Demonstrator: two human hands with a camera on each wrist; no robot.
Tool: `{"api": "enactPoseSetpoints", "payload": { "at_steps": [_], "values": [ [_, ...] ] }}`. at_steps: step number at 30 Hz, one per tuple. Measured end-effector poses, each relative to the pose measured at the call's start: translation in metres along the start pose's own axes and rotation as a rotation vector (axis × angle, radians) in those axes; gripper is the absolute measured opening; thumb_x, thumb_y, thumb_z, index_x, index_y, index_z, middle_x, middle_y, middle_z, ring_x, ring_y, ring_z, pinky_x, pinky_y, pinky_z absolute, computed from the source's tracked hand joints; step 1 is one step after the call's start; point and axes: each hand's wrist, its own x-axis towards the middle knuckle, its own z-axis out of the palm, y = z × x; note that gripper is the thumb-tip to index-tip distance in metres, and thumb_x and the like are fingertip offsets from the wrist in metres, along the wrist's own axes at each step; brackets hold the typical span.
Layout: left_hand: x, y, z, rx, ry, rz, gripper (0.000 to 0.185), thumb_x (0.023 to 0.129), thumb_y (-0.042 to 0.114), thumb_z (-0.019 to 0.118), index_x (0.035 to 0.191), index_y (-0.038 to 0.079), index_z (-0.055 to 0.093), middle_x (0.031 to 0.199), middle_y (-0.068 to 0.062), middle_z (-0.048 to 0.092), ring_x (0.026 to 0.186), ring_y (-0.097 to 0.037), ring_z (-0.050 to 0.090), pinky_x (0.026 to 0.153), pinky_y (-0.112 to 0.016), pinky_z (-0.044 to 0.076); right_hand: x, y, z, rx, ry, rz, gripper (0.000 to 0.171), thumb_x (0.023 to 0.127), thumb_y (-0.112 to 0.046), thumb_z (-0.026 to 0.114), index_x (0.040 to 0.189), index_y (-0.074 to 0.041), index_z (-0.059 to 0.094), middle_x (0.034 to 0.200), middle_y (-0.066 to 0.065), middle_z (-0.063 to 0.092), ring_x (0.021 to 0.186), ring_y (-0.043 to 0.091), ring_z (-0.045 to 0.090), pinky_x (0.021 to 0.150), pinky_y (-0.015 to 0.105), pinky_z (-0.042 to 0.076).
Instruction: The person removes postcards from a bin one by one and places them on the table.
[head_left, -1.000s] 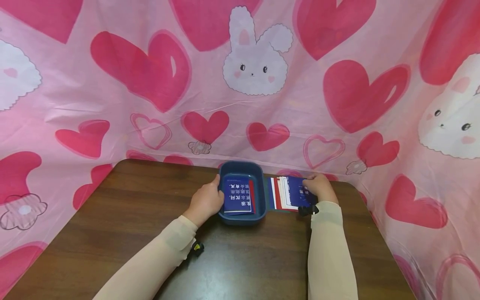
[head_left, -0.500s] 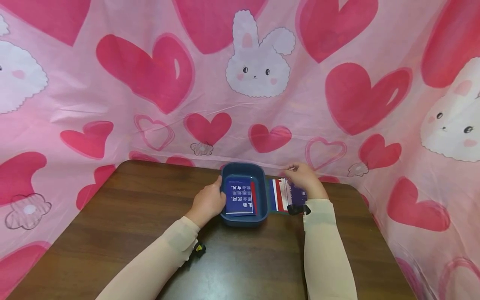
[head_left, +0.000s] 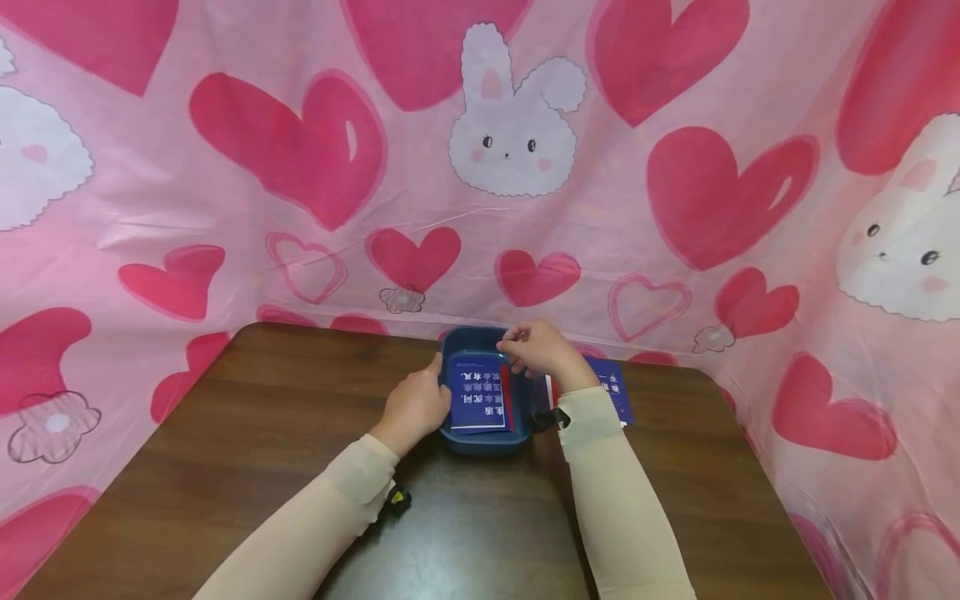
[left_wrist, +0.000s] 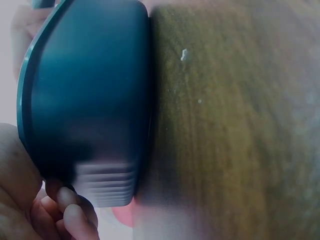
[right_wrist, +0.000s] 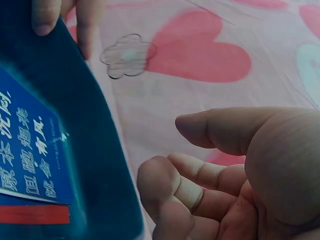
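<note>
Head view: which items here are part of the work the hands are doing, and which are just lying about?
In use:
- blue tray, left hand gripping its left wall
- blue card lying in the tray
- right hand above the tray's right rim, holding nothing visible
- card stack right of the tray

Lying about:
- wooden table
- pink heart-and-bunny cloth behind

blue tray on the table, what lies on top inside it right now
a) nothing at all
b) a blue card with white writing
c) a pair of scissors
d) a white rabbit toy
b) In the head view the blue tray holds a blue card with white writing, a red edge showing at its right side; the left hand grips the tray's left rim and the right hand is over its far right corner.
</note>
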Motion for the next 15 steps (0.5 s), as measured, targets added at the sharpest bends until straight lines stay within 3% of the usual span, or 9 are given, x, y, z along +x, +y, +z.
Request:
{"api": "enactPoseSetpoints", "payload": {
  "at_steps": [7, 9, 12, 15],
  "values": [
    [0.0, -0.001, -0.003, -0.014, -0.028, -0.005, 0.073, 0.112, 0.025, 0.061, 0.178, 0.007, 0.035, 0.097, -0.017, 0.075, 0.062, -0.028, 0.063, 0.054, -0.037, 0.05, 0.015, -0.018, 0.026, -0.147, -0.056, 0.04, 0.033, 0.106, -0.03, 0.079, 0.125, -0.003, 0.074, 0.091, 0.014, 0.079, 0.078, 0.027, 0.08, 0.073, 0.038, 0.07],
    [0.001, -0.002, -0.003, -0.013, -0.028, -0.002, 0.073, 0.112, 0.025, 0.061, 0.178, 0.007, 0.035, 0.096, -0.016, 0.074, 0.062, -0.027, 0.063, 0.054, -0.037, 0.05, 0.017, -0.021, 0.032, -0.215, -0.075, 0.051, 0.034, 0.105, -0.031, 0.08, 0.123, -0.003, 0.074, 0.088, 0.014, 0.077, 0.074, 0.027, 0.079, 0.071, 0.038, 0.069],
    [0.001, -0.001, -0.003, -0.006, -0.026, 0.0, 0.073, 0.112, 0.025, 0.061, 0.178, 0.008, 0.035, 0.106, -0.019, 0.078, 0.063, -0.028, 0.063, 0.054, -0.037, 0.049, 0.018, -0.025, 0.038, -0.304, -0.113, 0.071, 0.031, 0.104, -0.033, 0.081, 0.115, -0.004, 0.075, 0.087, 0.014, 0.077, 0.072, 0.029, 0.079, 0.065, 0.037, 0.067],
    [0.001, 0.0, -0.002, 0.001, -0.025, 0.006, 0.073, 0.112, 0.025, 0.061, 0.178, 0.008, 0.036, 0.119, -0.022, 0.08, 0.065, -0.028, 0.063, 0.055, -0.037, 0.049, 0.019, -0.025, 0.044, -0.382, -0.13, 0.072, 0.036, 0.102, -0.035, 0.083, 0.117, -0.003, 0.075, 0.087, 0.013, 0.077, 0.069, 0.029, 0.079, 0.059, 0.036, 0.065]
  ]
}}
